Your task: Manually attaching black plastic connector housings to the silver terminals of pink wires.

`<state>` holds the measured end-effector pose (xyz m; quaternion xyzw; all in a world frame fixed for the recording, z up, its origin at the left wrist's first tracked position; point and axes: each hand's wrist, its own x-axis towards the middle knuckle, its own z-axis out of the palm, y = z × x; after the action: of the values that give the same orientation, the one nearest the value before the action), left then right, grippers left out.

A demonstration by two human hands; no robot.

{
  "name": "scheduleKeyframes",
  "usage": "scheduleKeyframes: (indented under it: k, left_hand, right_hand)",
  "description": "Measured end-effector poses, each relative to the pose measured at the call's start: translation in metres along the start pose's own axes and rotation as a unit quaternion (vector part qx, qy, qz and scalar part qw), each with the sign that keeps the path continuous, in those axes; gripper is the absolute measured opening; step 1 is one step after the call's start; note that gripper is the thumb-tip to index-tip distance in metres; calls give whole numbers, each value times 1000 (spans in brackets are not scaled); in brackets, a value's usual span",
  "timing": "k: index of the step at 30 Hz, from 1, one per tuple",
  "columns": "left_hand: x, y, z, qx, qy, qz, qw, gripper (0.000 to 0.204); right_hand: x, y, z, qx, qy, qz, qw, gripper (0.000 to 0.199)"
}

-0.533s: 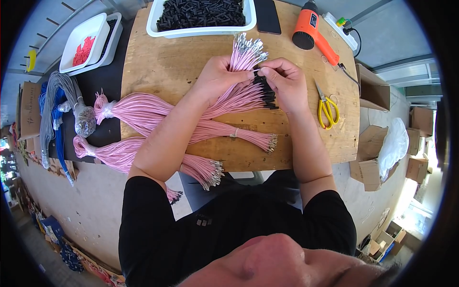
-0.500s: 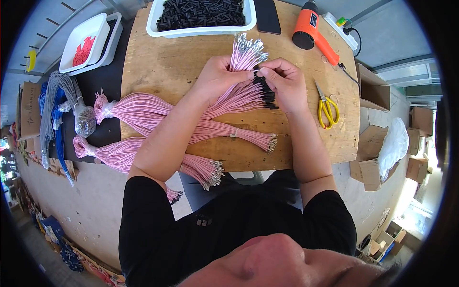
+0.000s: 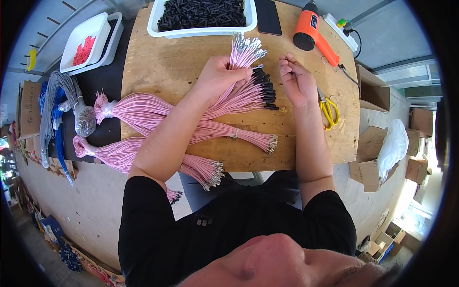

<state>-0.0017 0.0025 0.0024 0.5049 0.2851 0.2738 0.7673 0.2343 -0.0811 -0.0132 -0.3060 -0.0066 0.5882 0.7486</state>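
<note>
My left hand (image 3: 219, 80) is closed around a bundle of pink wires (image 3: 229, 98) on the table. Above its fist the wires end in bare silver terminals (image 3: 247, 48); one terminal (image 3: 258, 67) sticks out to the right of the thumb and finger. Right of the fist, other wires of the bundle carry black sleeves (image 3: 266, 91) on their ends. My right hand (image 3: 297, 81) is held apart, to the right of the wires, palm turned up and fingers curled. A small dark spot shows between its fingers, too small to name.
A white tray (image 3: 202, 33) of black sleeves stands at the back beside a dark phone (image 3: 268, 18). An orange heat gun (image 3: 308, 31) and yellow-handled scissors (image 3: 329, 111) lie to the right. More pink wire bundles (image 3: 143, 111) lie to the left; a white tray (image 3: 98, 40) holds red pieces.
My right hand has left the wire at my left fingertips and moved right, turning palm up. A silver terminal now shows by the left thumb. The left hand has stayed in place.
</note>
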Motion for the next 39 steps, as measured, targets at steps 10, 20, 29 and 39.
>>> scheduleKeyframes:
  k: [10,20,29,39]
  left_hand:
    - [0,2,0,-5,23,-13,1000,20]
    - [-1,4,1,-14,27,-11,999,17]
    - [0,3,2,-27,24,-15,999,16]
    - [-1,4,1,-35,25,-23,999,14]
  right_hand:
    - [-10,6,10,-91,-129,14,987,20]
    - [-17,11,19,-134,-98,31,986,29]
    - [-27,13,28,-177,-92,6,980,19]
    - [-34,22,36,-267,-99,-24,958,18]
